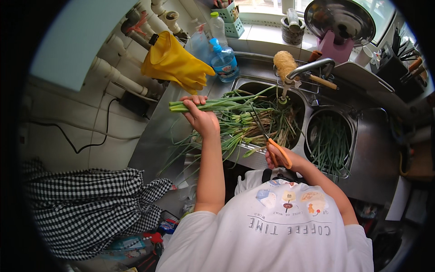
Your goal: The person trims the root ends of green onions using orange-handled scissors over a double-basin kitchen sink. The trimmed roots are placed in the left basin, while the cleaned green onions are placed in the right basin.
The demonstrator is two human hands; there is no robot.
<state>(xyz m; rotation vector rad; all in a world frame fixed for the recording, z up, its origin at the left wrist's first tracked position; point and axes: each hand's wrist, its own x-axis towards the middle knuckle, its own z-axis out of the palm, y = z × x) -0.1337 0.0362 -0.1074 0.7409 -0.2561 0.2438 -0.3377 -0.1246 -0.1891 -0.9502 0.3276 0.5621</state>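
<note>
A bunch of green onion stalks (217, 103) lies across my left hand (201, 114), which grips it above the left part of the sink; the cut-looking pale ends point left and the leaves right. My right hand (274, 157) holds scissors with orange handles (281, 153), their long blades pointing up and left across the sink, close to the leaves of the bunch. Beneath both, a large heap of green onions (251, 122) with some dry brown leaves fills the sink basin. Dark green onion leaves (329, 144) lie in a round metal bowl (308, 137) in the right basin.
The faucet (307, 68) arches over the sink from behind. A blue soap bottle (224, 64) and hanging yellow rubber gloves (173, 63) are at the back left. Behind the faucet, a wire rack holds a loofah (284, 63). A metal lid (340, 20) stands on the sill.
</note>
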